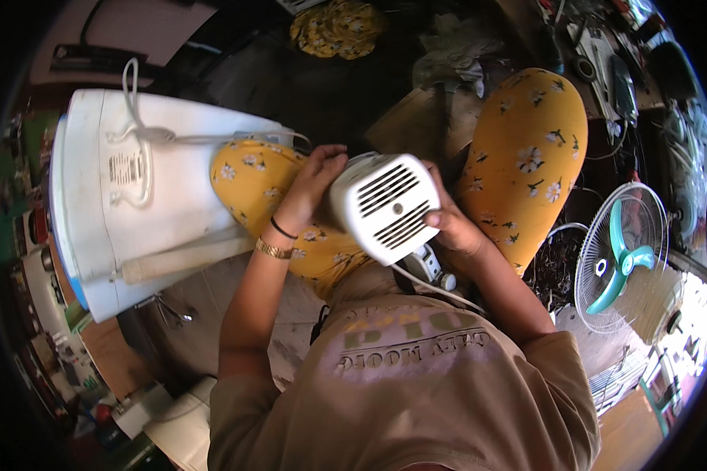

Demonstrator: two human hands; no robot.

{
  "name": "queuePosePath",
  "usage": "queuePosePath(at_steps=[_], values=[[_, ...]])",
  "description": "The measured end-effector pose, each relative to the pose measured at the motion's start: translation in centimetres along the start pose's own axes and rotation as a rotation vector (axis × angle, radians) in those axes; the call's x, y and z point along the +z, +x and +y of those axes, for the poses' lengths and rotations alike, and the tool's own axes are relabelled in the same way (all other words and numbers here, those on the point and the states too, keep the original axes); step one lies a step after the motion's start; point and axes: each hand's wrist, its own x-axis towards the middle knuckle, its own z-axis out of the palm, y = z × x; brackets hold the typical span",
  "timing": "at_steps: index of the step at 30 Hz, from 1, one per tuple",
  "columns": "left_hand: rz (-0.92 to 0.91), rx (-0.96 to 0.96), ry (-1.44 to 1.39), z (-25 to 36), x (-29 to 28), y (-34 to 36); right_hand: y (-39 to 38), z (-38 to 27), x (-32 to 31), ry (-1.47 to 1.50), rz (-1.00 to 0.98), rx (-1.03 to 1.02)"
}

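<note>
A white fan motor housing (397, 208) is between my hands above my lap, its slotted end turned up toward me. One small screw or hole shows at the middle of that end. My left hand (320, 174) is closed against the housing's left side, its fingertips near the far edge. On the right side my right hand (445, 213) grips it, thumb over the slotted end and the other fingers mostly hidden behind. A white cord (436, 289) runs from below the housing toward my right forearm. Under it sits a grey-white part with a knob (428, 268), partly hidden.
To my left stands a large white appliance (188, 180) with a looped cord (137, 129). A fan with teal blades (624, 259) in a wire guard is at the right. Tools (601, 67) lie at the far right, near a crumpled clear plastic bag (452, 55).
</note>
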Motion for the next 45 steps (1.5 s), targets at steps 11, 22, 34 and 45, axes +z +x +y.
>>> queuePosePath(at_steps=[11,22,34,45], values=[[-0.05,0.025,-0.39,-0.3,0.6,-1.7,-1.3,1.6,-3.5,0.022,0.107,0.047],[-0.085,0.18,-0.129,-0.5,2.3,-0.8,-1.4,1.6,-3.8,0.053,0.214,-0.04],[0.1,0.615,0.565,-5.2,4.0,-3.2,-1.0,1.3,-3.2,0.098,0.194,-0.101],[0.038,0.411,0.064,-7.3,5.5,-1.1,1.2,-0.5,-0.9,-0.143,0.272,-0.129]])
